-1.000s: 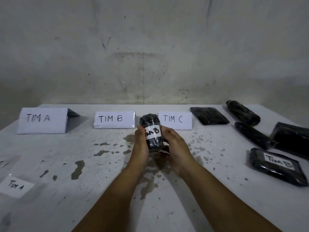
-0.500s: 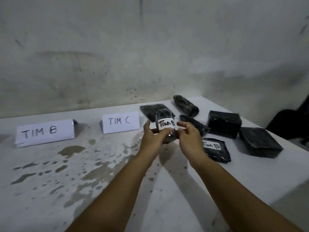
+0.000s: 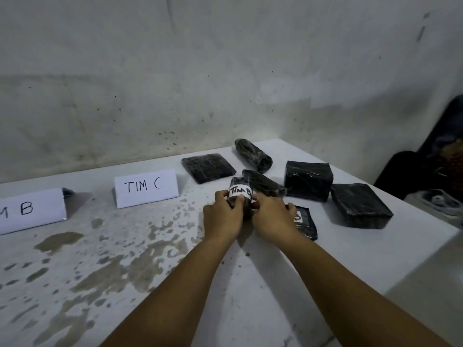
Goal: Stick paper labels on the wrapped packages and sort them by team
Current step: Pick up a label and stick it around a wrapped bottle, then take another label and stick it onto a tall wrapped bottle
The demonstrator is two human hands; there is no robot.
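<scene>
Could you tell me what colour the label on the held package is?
White with black handwriting, on the label; the head view shows it.

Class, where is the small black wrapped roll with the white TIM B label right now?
In the head view, the small black wrapped roll sits right of centre, gripped between left hand and right hand, right of the white TIM C sign.

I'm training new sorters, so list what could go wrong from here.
1. The roll, labelled TIM B and gripped by the left hand and right hand, is near the TIM C sign; it may get misfiled.
2. The label curves round the roll; its edges might lift.
</scene>
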